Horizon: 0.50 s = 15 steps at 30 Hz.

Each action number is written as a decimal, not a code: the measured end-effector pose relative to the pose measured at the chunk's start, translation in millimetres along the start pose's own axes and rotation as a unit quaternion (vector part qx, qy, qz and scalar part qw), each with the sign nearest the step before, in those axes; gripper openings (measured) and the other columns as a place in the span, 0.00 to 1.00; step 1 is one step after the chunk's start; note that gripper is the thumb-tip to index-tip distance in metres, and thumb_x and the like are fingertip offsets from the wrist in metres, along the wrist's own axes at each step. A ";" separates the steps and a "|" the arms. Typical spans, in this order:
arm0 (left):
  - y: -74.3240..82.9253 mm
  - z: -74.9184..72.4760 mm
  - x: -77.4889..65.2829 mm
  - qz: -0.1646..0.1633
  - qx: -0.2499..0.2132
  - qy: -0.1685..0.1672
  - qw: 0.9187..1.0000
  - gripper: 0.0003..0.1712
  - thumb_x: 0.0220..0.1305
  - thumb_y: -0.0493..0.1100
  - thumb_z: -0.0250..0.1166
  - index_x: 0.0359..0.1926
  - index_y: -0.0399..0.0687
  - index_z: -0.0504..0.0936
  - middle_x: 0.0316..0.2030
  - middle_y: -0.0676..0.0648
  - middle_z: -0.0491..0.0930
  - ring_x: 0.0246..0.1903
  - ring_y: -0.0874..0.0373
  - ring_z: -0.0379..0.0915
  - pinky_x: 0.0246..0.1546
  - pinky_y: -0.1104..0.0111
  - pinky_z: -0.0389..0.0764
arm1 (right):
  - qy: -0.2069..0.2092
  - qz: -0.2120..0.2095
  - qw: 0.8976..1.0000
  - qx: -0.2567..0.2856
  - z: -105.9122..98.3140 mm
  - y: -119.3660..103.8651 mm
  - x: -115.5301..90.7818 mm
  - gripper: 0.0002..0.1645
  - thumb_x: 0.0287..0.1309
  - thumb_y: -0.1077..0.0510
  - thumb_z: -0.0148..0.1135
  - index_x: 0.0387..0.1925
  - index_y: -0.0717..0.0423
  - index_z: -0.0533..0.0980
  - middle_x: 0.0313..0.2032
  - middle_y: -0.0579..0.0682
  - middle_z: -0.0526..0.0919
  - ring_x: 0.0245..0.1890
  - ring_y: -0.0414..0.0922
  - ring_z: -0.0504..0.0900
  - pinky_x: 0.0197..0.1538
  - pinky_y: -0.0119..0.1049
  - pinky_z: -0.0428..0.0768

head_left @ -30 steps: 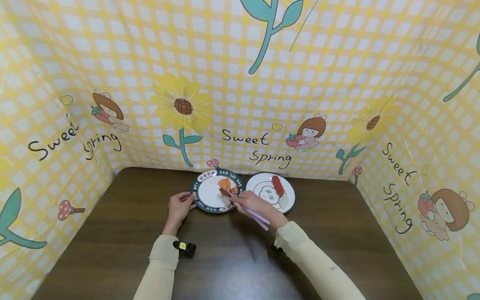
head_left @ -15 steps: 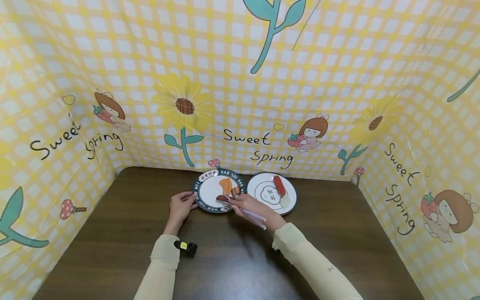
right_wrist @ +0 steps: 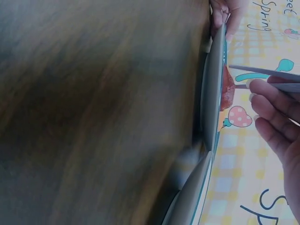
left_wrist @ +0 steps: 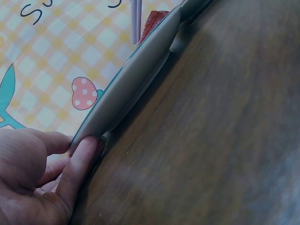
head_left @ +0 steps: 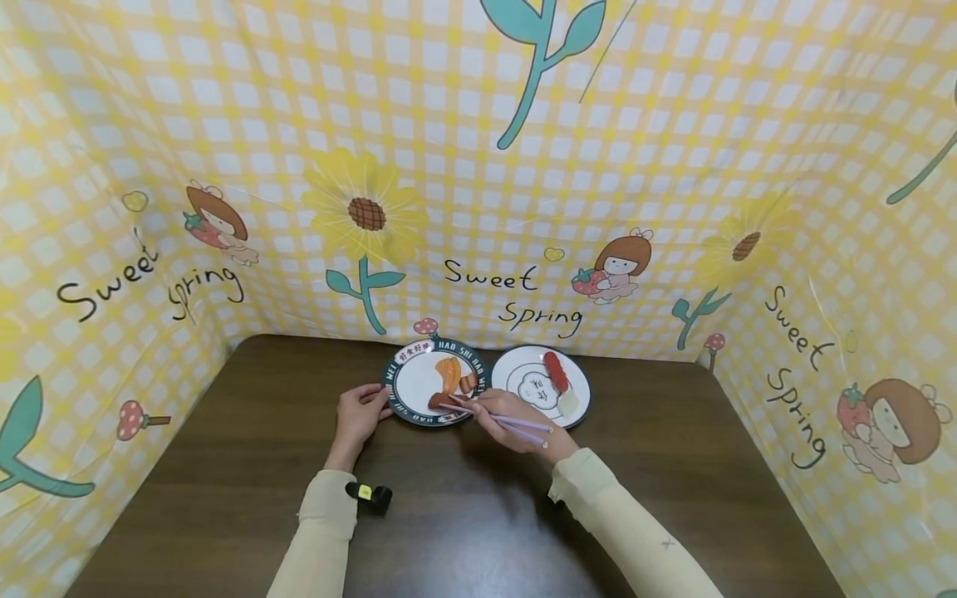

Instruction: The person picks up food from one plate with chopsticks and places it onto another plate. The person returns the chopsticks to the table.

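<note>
My left hand (head_left: 359,415) pinches the rim of the green-edged plate (head_left: 401,403) between thumb and fingers, as the left wrist view shows at the plate's edge (left_wrist: 126,84). In my right hand (head_left: 512,415) is a pair of pale purple chopsticks (right_wrist: 265,71). Their tips are apart, right at a reddish-brown piece of food (head_left: 439,401) that looks like meat, on the plate's near side. Beyond it on the same plate lie an orange-yellow curved piece (head_left: 449,370) and a small brown ridged piece (head_left: 468,383).
Close on the right stands a second plate (head_left: 512,363) with a red sausage-like piece (head_left: 555,371) and a pale piece (head_left: 568,403). Both plates sit near the back edge of the dark wooden table (head_left: 434,515). Yellow checked cloth (head_left: 478,208) surrounds the table at the back and sides.
The chopsticks have carried the reddish-brown piece from beside the orange-yellow piece to the plate's near side. Their back ends now stand farther apart. My left hand has stayed on the rim.
</note>
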State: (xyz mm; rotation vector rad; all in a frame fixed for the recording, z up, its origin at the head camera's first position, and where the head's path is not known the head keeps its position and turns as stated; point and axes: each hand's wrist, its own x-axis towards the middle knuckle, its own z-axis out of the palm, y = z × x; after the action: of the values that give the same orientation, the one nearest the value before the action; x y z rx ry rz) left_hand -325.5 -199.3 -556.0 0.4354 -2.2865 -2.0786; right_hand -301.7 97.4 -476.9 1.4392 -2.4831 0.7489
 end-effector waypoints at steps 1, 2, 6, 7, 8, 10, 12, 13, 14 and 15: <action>-0.5 -0.3 0.1 -0.001 0.000 -0.001 1.000 0.27 0.75 0.44 0.61 0.65 0.29 0.73 0.58 0.29 0.76 0.38 0.62 0.83 0.39 0.74 0.88 | -0.001 0.002 1.000 0.006 0.1 0.1 -0.2 0.15 0.72 0.67 0.50 0.29 0.63 0.79 0.24 0.46 0.74 0.28 0.41 0.73 0.33 0.31 0.77; -0.9 -0.5 0.1 -0.001 0.001 -0.002 1.000 0.27 0.75 0.44 0.61 0.66 0.29 0.72 0.58 0.29 0.76 0.39 0.61 0.83 0.40 0.74 0.88 | -0.003 0.003 1.000 0.007 0.5 0.5 -0.2 0.16 0.72 0.68 0.50 0.28 0.63 0.78 0.24 0.46 0.73 0.28 0.40 0.73 0.33 0.31 0.76; -1.8 -0.9 -0.2 0.001 0.001 -0.004 1.000 0.28 0.75 0.44 0.61 0.66 0.28 0.72 0.58 0.29 0.76 0.39 0.61 0.83 0.41 0.73 0.88 | -0.012 0.006 1.000 -0.003 3.9 4.3 -1.0 0.15 0.72 0.67 0.50 0.30 0.64 0.80 0.26 0.46 0.76 0.29 0.40 0.75 0.35 0.32 0.79; -1.8 -0.9 -0.2 0.001 0.001 -0.004 1.000 0.28 0.75 0.44 0.61 0.66 0.28 0.72 0.58 0.29 0.76 0.39 0.61 0.83 0.41 0.73 0.88 | -0.014 0.005 1.000 -0.008 4.8 5.5 -1.2 0.15 0.72 0.66 0.50 0.31 0.63 0.80 0.27 0.47 0.76 0.30 0.40 0.75 0.36 0.32 0.79; -1.7 -0.8 -0.3 0.002 0.001 -0.004 1.000 0.28 0.75 0.44 0.61 0.66 0.28 0.72 0.58 0.28 0.76 0.39 0.61 0.83 0.41 0.73 0.88 | -0.016 0.004 1.000 -0.011 5.7 6.9 -1.2 0.15 0.72 0.66 0.50 0.31 0.62 0.80 0.27 0.47 0.76 0.30 0.40 0.75 0.36 0.32 0.79; -1.3 -0.7 -0.5 0.003 0.003 -0.004 1.000 0.28 0.75 0.44 0.61 0.66 0.28 0.72 0.58 0.28 0.76 0.39 0.62 0.83 0.40 0.74 0.88 | -0.018 0.002 1.000 -0.013 6.8 8.3 -1.0 0.15 0.72 0.65 0.50 0.31 0.63 0.80 0.27 0.47 0.76 0.29 0.40 0.75 0.35 0.32 0.79; -0.9 -0.4 -0.7 0.004 0.004 -0.004 1.000 0.28 0.75 0.44 0.61 0.66 0.28 0.71 0.58 0.28 0.75 0.39 0.62 0.83 0.40 0.74 0.88 | -0.019 0.002 1.000 -0.016 7.2 9.1 -0.5 0.16 0.73 0.65 0.50 0.31 0.62 0.80 0.27 0.47 0.76 0.29 0.40 0.75 0.35 0.32 0.79; -0.8 -0.3 -0.8 0.005 0.005 -0.005 1.000 0.28 0.75 0.44 0.61 0.66 0.28 0.71 0.58 0.28 0.75 0.39 0.62 0.83 0.40 0.74 0.88 | -0.021 0.003 1.000 -0.017 7.4 9.6 -0.2 0.16 0.73 0.65 0.49 0.31 0.63 0.80 0.27 0.47 0.76 0.29 0.40 0.75 0.35 0.31 0.78; -0.7 -0.1 -0.8 0.006 0.005 -0.005 1.000 0.28 0.75 0.44 0.61 0.66 0.28 0.71 0.58 0.28 0.75 0.39 0.62 0.83 0.40 0.74 0.88 | -0.022 0.004 1.000 -0.020 7.3 9.7 0.0 0.16 0.73 0.64 0.49 0.32 0.62 0.80 0.27 0.47 0.76 0.29 0.40 0.75 0.35 0.31 0.78; -0.6 0.0 -0.8 0.006 0.005 -0.005 1.000 0.28 0.75 0.44 0.61 0.66 0.28 0.71 0.58 0.28 0.75 0.39 0.62 0.83 0.40 0.74 0.88 | -0.023 0.006 1.000 -0.021 7.0 9.4 0.3 0.16 0.74 0.64 0.49 0.33 0.64 0.80 0.27 0.48 0.76 0.29 0.40 0.75 0.35 0.32 0.79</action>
State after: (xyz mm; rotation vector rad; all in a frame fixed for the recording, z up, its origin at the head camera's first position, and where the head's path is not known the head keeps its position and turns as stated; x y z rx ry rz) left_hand -324.6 -199.2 -556.5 0.4102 -2.3004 -2.0688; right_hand -309.2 97.5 -485.9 1.4446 -2.5268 0.6689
